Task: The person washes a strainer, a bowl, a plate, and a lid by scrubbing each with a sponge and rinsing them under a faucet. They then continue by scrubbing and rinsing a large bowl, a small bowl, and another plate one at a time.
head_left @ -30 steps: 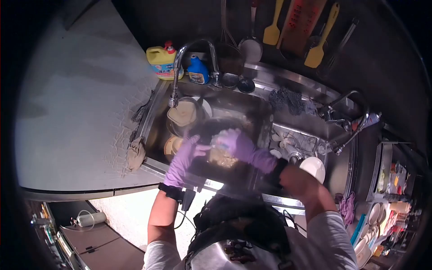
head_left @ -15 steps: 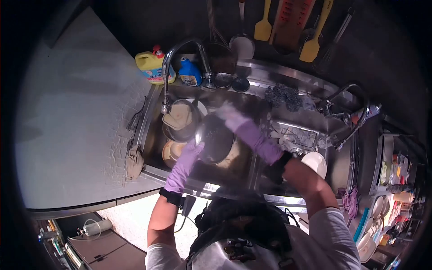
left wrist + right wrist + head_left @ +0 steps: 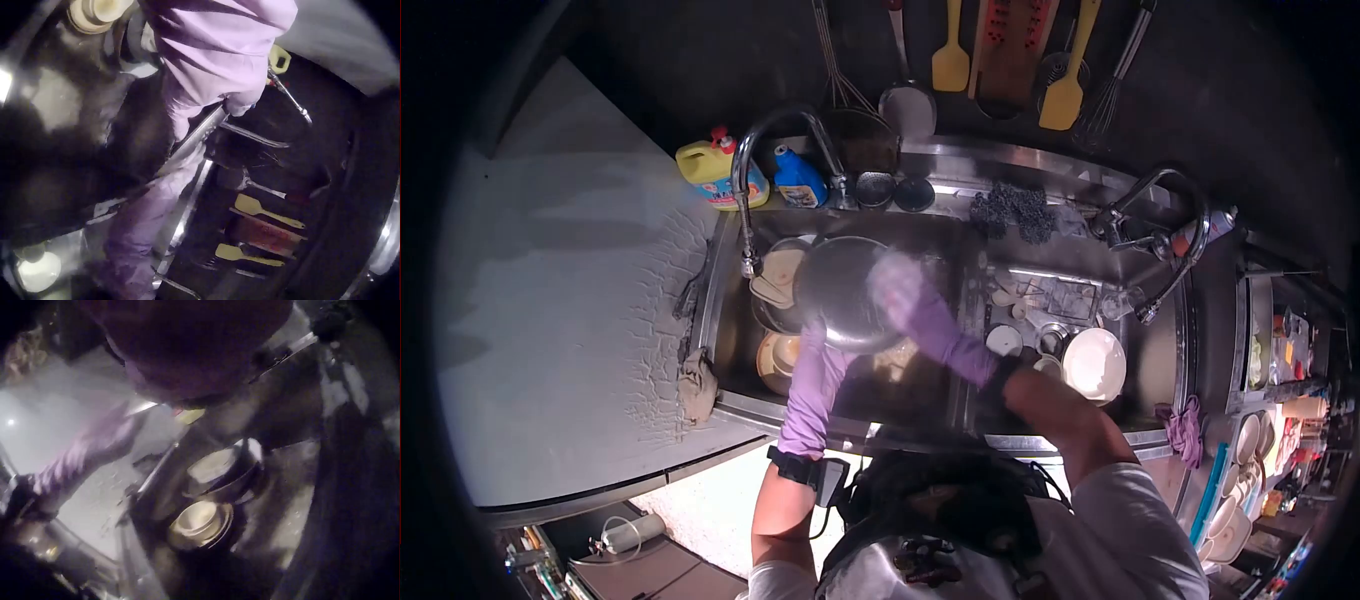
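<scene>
In the head view my left gloved hand (image 3: 816, 375) grips the lower rim of a round, dark metal pan or lid (image 3: 837, 285), tilted above the left sink basin. My right gloved hand (image 3: 925, 310) is at its right side with a blurred whitish scrubber (image 3: 896, 278) against the surface. The left wrist view has my left hand (image 3: 219, 56) pinching the metal rim (image 3: 199, 136), and my right hand (image 3: 147, 219) beyond it. In the right wrist view, the dark glove of my right hand (image 3: 187, 350) hides its fingertips; my left hand (image 3: 100, 447) is blurred.
Stacked bowls (image 3: 784, 352) and a beige container (image 3: 780, 275) stand in the left basin, beneath a curved faucet (image 3: 743, 190). Detergent (image 3: 718, 178) and a blue bottle (image 3: 799, 180) are behind. The right basin holds a white bowl (image 3: 1094, 366) and small dishes.
The round metal piece has turned its broad face up and shifted left in view, its rim in my left hand. My right hand has come down from its top edge to its right side.
</scene>
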`<action>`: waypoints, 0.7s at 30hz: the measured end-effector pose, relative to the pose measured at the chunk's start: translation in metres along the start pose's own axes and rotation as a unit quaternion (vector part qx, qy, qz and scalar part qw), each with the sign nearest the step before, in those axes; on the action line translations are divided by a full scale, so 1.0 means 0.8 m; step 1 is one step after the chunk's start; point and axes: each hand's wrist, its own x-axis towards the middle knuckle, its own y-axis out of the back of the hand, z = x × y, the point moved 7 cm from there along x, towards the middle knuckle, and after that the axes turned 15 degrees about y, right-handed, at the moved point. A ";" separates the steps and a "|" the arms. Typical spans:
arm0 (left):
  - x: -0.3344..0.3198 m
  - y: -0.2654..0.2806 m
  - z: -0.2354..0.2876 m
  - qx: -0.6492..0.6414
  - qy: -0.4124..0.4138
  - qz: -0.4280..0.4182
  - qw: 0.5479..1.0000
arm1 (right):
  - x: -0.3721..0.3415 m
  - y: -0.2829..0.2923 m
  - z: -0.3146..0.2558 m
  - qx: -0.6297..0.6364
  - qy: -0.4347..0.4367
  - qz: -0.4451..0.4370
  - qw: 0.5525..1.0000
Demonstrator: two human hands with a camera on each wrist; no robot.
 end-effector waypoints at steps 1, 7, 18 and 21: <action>0.007 0.011 -0.006 -0.026 0.019 -0.020 0.999 | 0.005 -0.002 -0.009 0.126 -0.035 0.037 0.991; 0.004 -0.012 -0.035 0.058 0.066 -0.037 0.995 | 0.032 0.021 -0.011 0.129 -0.089 0.038 0.987; 0.020 -0.012 -0.047 -0.069 0.046 -0.054 0.995 | -0.136 -0.048 0.034 0.623 -0.527 0.308 0.489; 0.047 -0.009 -0.075 -0.103 0.076 -0.059 0.990 | -0.152 -0.005 -0.012 0.662 -0.555 0.321 0.388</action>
